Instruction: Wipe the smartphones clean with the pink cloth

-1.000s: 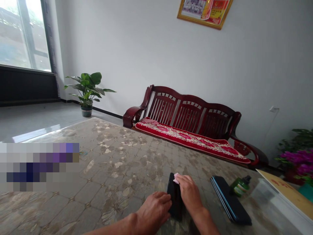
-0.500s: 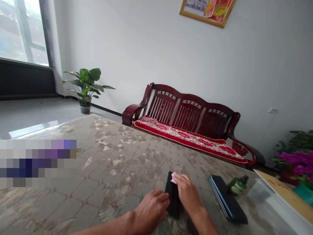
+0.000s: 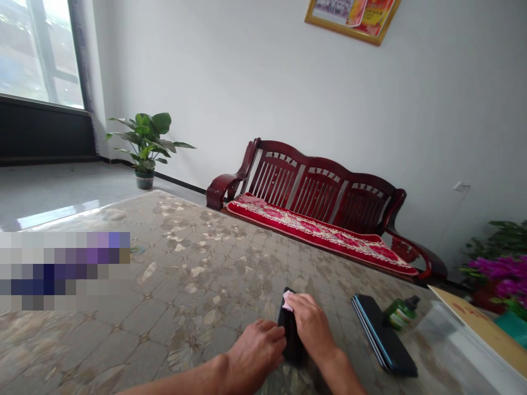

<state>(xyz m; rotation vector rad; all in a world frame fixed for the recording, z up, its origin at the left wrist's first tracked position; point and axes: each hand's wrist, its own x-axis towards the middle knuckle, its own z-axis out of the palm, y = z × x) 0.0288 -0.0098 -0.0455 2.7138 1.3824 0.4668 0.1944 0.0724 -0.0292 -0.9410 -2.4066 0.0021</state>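
A black phone (image 3: pixel 292 343) lies flat on the patterned tabletop (image 3: pixel 197 296), screen side up as far as I can see. My left hand (image 3: pixel 259 348) grips its left edge with curled fingers. Over the phone's upper part, my right hand (image 3: pixel 310 321) presses a small pink cloth (image 3: pixel 287 300) against the surface; only a corner of the cloth shows past the fingers. To the right rests a stack of several dark phones (image 3: pixel 385 334), touched by neither hand. Beside that stack is a green bottle (image 3: pixel 401 312) with a black cap.
At the right edge lie a clear plastic box (image 3: pixel 453 340) and a tan folder (image 3: pixel 486 323). Beyond the table stands a dark red wooden bench (image 3: pixel 321 186) with a red cushion. A potted plant (image 3: pixel 144 145) is on the floor at the left, and a blurred patch covers the table's left side.
My right hand has slid the pink cloth slightly left across the top of the phone. My left hand stays at the phone's left edge.
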